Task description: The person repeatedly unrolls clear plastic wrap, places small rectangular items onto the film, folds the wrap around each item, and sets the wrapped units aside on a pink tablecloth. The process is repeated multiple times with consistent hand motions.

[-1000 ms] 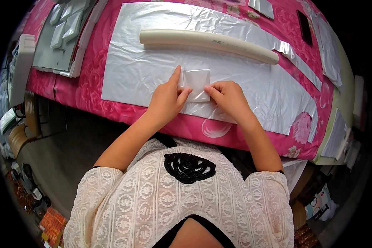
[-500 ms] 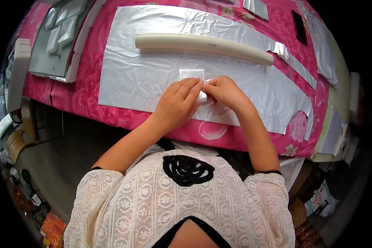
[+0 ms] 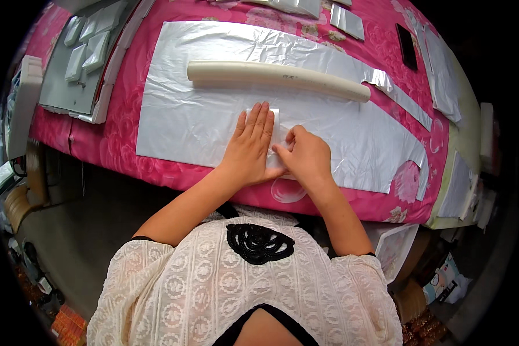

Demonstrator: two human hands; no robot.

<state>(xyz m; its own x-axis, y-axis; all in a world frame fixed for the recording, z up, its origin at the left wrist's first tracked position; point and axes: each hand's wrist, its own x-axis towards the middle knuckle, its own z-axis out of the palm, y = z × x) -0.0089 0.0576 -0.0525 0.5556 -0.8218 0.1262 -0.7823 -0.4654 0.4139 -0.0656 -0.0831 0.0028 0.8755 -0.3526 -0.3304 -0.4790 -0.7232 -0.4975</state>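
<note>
A person in a cream lace top sits over a dark grey floor at a worktop draped in pink floral cloth. Near its front edge, the left hand presses flat, fingers slightly spread, on one small, shiny whitish plastic packet, mostly hidden; the right hand curls at the packet's right edge, though whether it pinches cannot be told. One large silver sheet runs flat to either side. Beyond lie one long cream tube, at least five white packets on a grey board, left, and one black phone, right.
</note>
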